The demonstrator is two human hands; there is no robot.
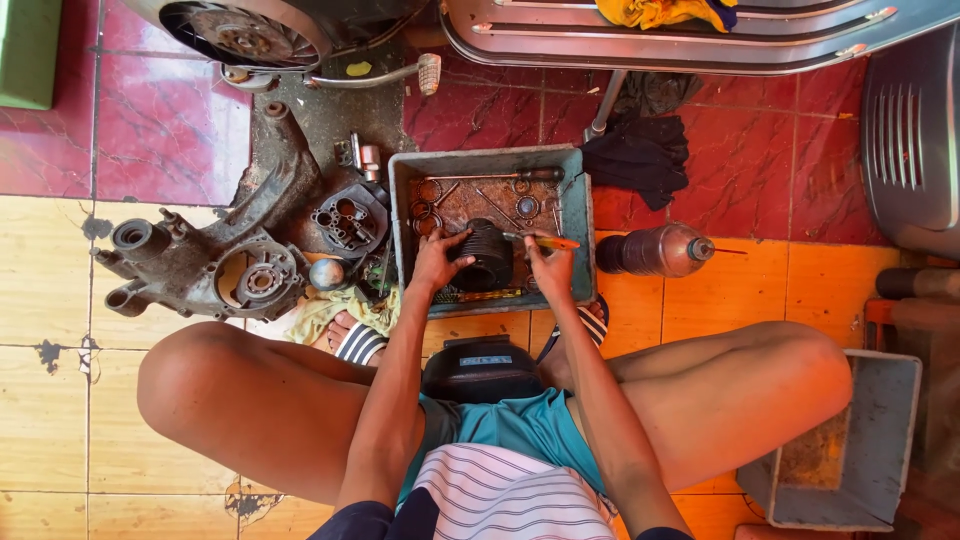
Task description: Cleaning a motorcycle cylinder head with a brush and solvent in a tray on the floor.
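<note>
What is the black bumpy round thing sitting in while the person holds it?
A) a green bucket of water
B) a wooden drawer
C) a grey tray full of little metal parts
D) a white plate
C: the left hand grips the black ribbed cylinder inside the grey tray, where rings and small metal parts lie, while the right hand holds an orange-handled tool beside it.
</note>
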